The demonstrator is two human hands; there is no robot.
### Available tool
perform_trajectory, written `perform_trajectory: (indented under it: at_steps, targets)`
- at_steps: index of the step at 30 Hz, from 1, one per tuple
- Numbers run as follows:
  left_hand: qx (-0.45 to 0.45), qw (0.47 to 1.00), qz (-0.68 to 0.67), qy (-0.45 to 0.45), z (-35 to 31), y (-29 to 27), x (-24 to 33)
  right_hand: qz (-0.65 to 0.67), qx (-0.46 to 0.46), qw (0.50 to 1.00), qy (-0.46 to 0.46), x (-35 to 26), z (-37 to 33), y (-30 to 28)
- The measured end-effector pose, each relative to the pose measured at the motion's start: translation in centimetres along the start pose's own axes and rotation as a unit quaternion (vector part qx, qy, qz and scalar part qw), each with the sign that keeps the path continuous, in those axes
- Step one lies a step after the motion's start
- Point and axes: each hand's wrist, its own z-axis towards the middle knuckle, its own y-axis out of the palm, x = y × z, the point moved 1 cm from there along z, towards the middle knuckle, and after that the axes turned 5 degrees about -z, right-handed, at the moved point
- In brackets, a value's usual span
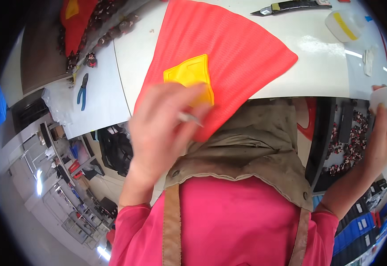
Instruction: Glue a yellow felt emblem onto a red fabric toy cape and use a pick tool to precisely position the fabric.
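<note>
A red mesh fabric piece (222, 53) with a rounded edge lies over the front of the white table. On it sits a yellow patch (188, 73) with a raised border. My left hand (160, 124) hovers over the patch's lower side, smeared by motion. Its fingers are closed on a thin, pale, pointed object (190, 118), too blurred to name. Out at the far right, my right hand (381, 126) is closed on a white object (385, 104) with rounded corners, thumb against its face.
Blue-handled pliers (82, 92) lie at the left, near a second red piece (76, 31) and small dark-red items (113, 31). A black utility knife (291, 6) and a white container with a yellow band (343, 25) are farther back. An open drawer (346, 142) holds small items.
</note>
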Motion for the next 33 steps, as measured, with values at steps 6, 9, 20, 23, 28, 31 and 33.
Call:
perform_trajectory:
  at_steps: [6, 9, 20, 23, 28, 31, 33]
  targets:
    - [-0.121, 0.991, 0.054, -0.022, -0.4, 0.9, 1.6, 0.045, -0.256, 0.960, -0.103, -3.1, -2.2, 2.4]
    - [-0.162, 0.985, 0.047, -0.045, -0.4, 0.2, 2.1, 0.028, -0.393, 0.913, -0.105, -4.5, -1.8, 3.2]
    - [-0.174, 0.981, 0.057, -0.062, -1.5, 0.3, 1.4, 0.011, -0.348, 0.882, -0.318, -6.3, -1.6, 8.0]
    - [-0.166, 0.983, 0.048, -0.067, -1.7, 0.3, 1.2, -0.025, -0.379, 0.860, -0.341, -6.6, -1.2, 8.1]
    - [-0.167, 0.983, 0.045, -0.067, -1.7, 0.2, 1.2, -0.024, -0.367, 0.855, -0.367, -6.6, -1.0, 8.5]
    - [-0.168, 0.982, 0.044, -0.073, -1.7, 0.2, 1.3, -0.026, -0.367, 0.851, -0.374, -6.9, -1.0, 8.8]
    - [-0.168, 0.982, 0.046, -0.069, -1.7, 0.2, 1.2, -0.029, -0.371, 0.849, -0.375, -7.1, -1.0, 9.0]
